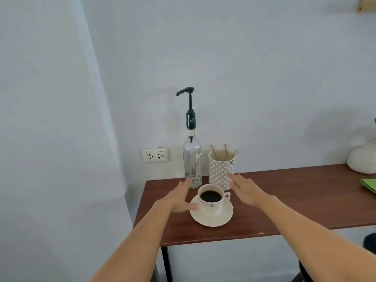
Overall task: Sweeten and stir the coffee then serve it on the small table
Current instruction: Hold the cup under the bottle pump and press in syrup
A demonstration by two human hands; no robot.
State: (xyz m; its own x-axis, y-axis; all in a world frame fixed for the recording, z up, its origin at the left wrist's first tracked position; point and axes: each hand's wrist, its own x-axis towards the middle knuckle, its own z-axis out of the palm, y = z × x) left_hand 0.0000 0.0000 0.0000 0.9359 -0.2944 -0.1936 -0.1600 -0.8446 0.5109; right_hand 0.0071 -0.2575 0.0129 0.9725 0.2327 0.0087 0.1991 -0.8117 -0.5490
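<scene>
**Mia:** Coffee (210,196) sits dark in the white cup (211,201), on its saucer (211,219), near the left end of the brown table (284,200). Both hands are open and hold nothing. The left hand (181,197) is just beside the cup, with its thumb at the cup's side. The right hand (247,190) is on the other side, in front of the patterned holder (221,169).

**Ben:** What comes first, do you think?

**Mia:** The sweet stuff, I guess. The pump bottle (192,159) stands just behind the cup. Slide the cup under the spout, which points left. Hold the bottle steady with one hand and press the pump slowly with the other, so nothing splashes.

**Ben:** And then stir?

**Mia:** Yes, with a wooden stick (214,152) from the holder. Stir gently, because the cup looks quite full.

**Ben:** Anything you can't see?

**Mia:** The bottle is clear, so I can't tell how much is left inside. The small table for serving isn't in sight. A white thing (363,159) and a green thing (369,185) at the far right are cut off.
</scene>
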